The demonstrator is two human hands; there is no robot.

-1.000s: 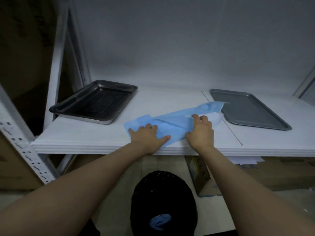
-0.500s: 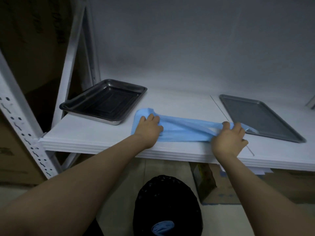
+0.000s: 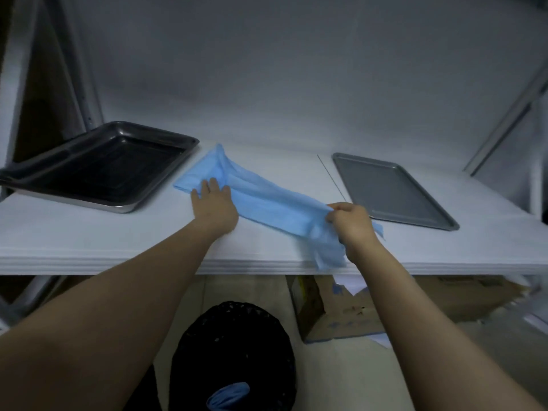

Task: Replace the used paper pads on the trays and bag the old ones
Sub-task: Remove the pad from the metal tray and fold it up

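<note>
- On the floor nearest the camera, a black bag (image 3: 237, 336) stands open, and a blue wad (image 3: 228, 396) is seen in it; this is judged to be a used pad already bagged.
- A box (image 3: 335, 318) is seen beside the bag, under the shelf (image 3: 89, 232).
- On the shelf's front part, a blue pad (image 3: 267, 203) lies between the two trays and touches neither.
- The pad's left end is pressed down by the left hand (image 3: 215, 203), whose grip is apart, with fingers straight and flat.
- The pad's right end is pinched by the right hand (image 3: 351, 222), whose grip is clamped on it, and a loose corner hangs over the shelf's edge.
- A second ago the hands were set close together on a folded pad; since then the right hand has been drawn rightward and the pad pulled out long.
- Unfolding is therefore judged to be under way, with laying in a tray still to be done.
- Farther back, the black tray (image 3: 103, 170) on the left and the grey tray (image 3: 391, 191) on the right are seen bare.
</note>
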